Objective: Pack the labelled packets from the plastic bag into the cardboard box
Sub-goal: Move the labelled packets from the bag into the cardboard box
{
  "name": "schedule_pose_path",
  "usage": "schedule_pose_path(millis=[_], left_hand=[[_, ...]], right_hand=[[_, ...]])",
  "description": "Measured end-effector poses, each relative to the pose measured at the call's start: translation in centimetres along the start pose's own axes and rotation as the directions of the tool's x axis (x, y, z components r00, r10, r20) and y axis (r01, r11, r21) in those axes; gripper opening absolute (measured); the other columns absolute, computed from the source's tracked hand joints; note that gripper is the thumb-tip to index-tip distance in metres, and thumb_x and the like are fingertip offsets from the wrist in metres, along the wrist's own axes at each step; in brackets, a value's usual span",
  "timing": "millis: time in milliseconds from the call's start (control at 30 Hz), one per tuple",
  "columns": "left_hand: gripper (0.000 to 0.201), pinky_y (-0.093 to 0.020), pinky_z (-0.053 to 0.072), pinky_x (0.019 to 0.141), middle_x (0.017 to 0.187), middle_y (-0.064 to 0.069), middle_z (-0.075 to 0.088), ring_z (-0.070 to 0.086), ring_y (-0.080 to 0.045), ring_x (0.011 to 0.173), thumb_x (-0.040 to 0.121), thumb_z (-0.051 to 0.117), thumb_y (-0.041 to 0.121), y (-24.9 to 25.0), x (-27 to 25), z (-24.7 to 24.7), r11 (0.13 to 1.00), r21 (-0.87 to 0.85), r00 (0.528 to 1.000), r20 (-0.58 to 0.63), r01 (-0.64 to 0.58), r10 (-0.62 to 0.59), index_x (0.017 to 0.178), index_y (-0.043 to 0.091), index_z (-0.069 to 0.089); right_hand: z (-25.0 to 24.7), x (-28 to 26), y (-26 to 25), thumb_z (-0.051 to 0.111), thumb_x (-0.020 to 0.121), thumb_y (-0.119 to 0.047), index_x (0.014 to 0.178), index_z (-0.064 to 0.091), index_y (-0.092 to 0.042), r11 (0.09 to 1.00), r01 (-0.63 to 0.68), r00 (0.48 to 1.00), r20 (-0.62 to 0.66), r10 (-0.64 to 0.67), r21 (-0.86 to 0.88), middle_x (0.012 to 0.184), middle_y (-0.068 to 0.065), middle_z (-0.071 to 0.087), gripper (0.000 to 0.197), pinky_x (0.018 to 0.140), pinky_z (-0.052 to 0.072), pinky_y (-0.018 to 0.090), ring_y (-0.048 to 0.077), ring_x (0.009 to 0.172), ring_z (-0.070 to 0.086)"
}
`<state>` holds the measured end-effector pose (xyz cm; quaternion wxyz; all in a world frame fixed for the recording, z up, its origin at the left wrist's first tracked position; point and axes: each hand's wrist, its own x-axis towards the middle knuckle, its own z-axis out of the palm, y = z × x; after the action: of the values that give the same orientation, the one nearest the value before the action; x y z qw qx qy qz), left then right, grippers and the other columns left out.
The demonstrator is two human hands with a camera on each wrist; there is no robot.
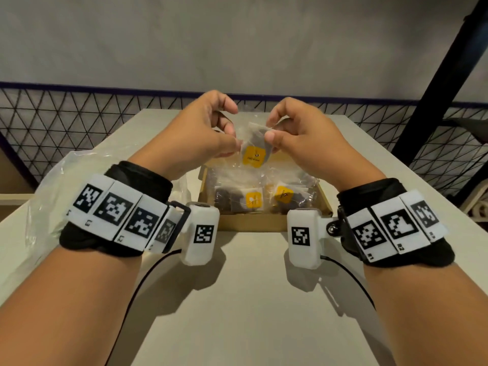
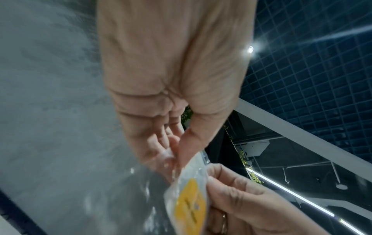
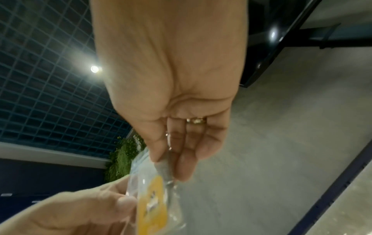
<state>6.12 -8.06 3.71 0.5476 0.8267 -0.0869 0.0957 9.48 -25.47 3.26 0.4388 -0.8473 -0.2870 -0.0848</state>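
A table (image 1: 250, 299) is seen carrying a crumpled plastic bag (image 1: 50, 196) at its left and an open box (image 1: 264, 221) at the middle, in which several yellow-labelled packets (image 1: 253, 199) are laid flat. Above the box, one clear packet (image 1: 254, 147) is held up off the packets below, its long axis roughly vertical and its yellow label turned toward the wearer. It is pinched at its left edge by the left hand (image 1: 208, 128) and at its right edge by the right hand (image 1: 298, 133), thumb against curled fingers in each case.
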Motion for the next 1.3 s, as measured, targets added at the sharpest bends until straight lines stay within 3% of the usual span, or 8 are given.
schedule_pose_path(millis=[67, 200, 433, 633, 867, 1033, 1167, 1300], left_hand=[[0.046, -0.027, 0.054, 0.069, 0.077, 0.002, 0.058, 0.059, -0.011, 0.068, 0.077, 0.070, 0.000, -0.1, 0.1, 0.3, 0.999, 0.039, 0.999, 0.015, 0.031, -0.032, 0.101, 0.031, 0.048], [0.052, -0.033, 0.055, 0.079, 0.096, 0.000, 0.065, 0.067, -0.017, 0.083, 0.070, 0.078, 0.009, -0.1, 0.0, 0.4, 0.993, 0.119, 1.000, 0.014, 0.020, -0.022, 0.107, 0.033, 0.050], [0.027, -0.016, 0.050, 0.065, 0.077, 0.005, 0.064, 0.060, -0.006, 0.067, 0.075, 0.074, 0.004, -0.7, 0.1, 1.6, 0.973, 0.231, 0.997, 0.083, -0.023, 0.004, 0.087, 0.025, 0.060], [0.028, -0.013, 0.046, 0.060, 0.076, 0.006, 0.059, 0.056, -0.002, 0.065, 0.077, 0.072, 0.005, -1.5, 0.4, 1.2, 0.974, 0.227, 1.000, -0.007, 0.014, -0.013, 0.095, 0.023, 0.060], [0.015, -0.027, 0.048, 0.067, 0.068, 0.003, 0.062, 0.057, -0.011, 0.065, 0.073, 0.076, 0.009, -2.4, 0.5, 1.7, 0.889, 0.454, 0.992, 0.066, 0.069, -0.110, 0.073, 0.018, 0.064], [0.010, -0.021, 0.038, 0.055, 0.069, 0.003, 0.061, 0.053, -0.011, 0.068, 0.079, 0.071, 0.017, -3.1, 0.4, 1.6, 0.756, 0.641, 0.971, 0.065, 0.136, -0.230, 0.070, 0.017, 0.067], [0.013, -0.021, 0.036, 0.055, 0.071, 0.008, 0.058, 0.054, -0.014, 0.077, 0.082, 0.067, 0.015, -3.4, 0.5, 1.4, 0.670, 0.721, 0.964, 0.015, 0.175, -0.267, 0.071, 0.022, 0.064], [0.015, -0.022, 0.035, 0.063, 0.069, 0.012, 0.051, 0.050, -0.014, 0.079, 0.084, 0.061, 0.012, -3.5, 0.7, 1.4, 0.619, 0.773, 0.979, -0.008, 0.136, -0.205, 0.076, 0.024, 0.063]], right_hand=[[0.0, 0.0, -0.1, 0.061, 0.088, -0.016, 0.082, 0.046, -0.032, 1.000, 0.011, 1.000, 0.003, -0.011, -0.012, 0.072, -0.004, 0.065, 0.022, 0.068, 0.050, 0.017, 0.005, 0.066, 0.062], [0.0, -0.1, -0.1, 0.067, 0.083, -0.016, 0.089, 0.053, -0.024, 0.997, 0.021, 0.999, 0.048, -0.017, -0.076, 0.076, 0.001, 0.067, 0.018, 0.075, 0.054, 0.033, 0.017, 0.075, 0.066], [0.8, -0.1, -0.3, 0.073, 0.078, -0.018, 0.089, 0.055, -0.027, 0.995, 0.036, 0.996, 0.083, -0.028, -0.095, 0.082, 0.002, 0.068, 0.023, 0.080, 0.054, 0.044, 0.021, 0.081, 0.065], [0.8, 0.1, 1.3, 0.066, 0.083, -0.015, 0.093, 0.053, -0.032, 0.945, -0.031, 0.982, 0.168, 0.090, -0.324, 0.081, -0.012, 0.060, 0.024, 0.083, 0.051, 0.036, 0.012, 0.084, 0.060], [1.4, -0.1, 1.3, 0.063, 0.081, -0.006, 0.083, 0.058, -0.021, 0.901, 0.048, 0.965, 0.254, 0.071, -0.432, 0.073, -0.011, 0.055, 0.016, 0.058, 0.039, 0.012, 0.008, 0.072, 0.055], [1.1, -0.1, 1.6, 0.064, 0.083, -0.013, 0.092, 0.058, -0.025, 0.902, -0.033, 0.945, 0.280, 0.169, -0.431, 0.088, -0.009, 0.060, 0.017, 0.072, 0.049, 0.025, 0.011, 0.083, 0.057], [0.8, -0.3, 1.5, 0.057, 0.087, -0.017, 0.093, 0.058, -0.025, 0.840, -0.072, 0.882, 0.359, 0.305, -0.537, 0.090, -0.007, 0.057, 0.010, 0.073, 0.047, 0.028, 0.014, 0.085, 0.055], [1.2, -0.9, 0.9, 0.050, 0.093, -0.024, 0.104, 0.064, -0.023, 0.791, -0.076, 0.744, 0.494, 0.450, -0.607, 0.087, -0.010, 0.056, 0.018, 0.066, 0.037, 0.022, 0.009, 0.079, 0.049]])
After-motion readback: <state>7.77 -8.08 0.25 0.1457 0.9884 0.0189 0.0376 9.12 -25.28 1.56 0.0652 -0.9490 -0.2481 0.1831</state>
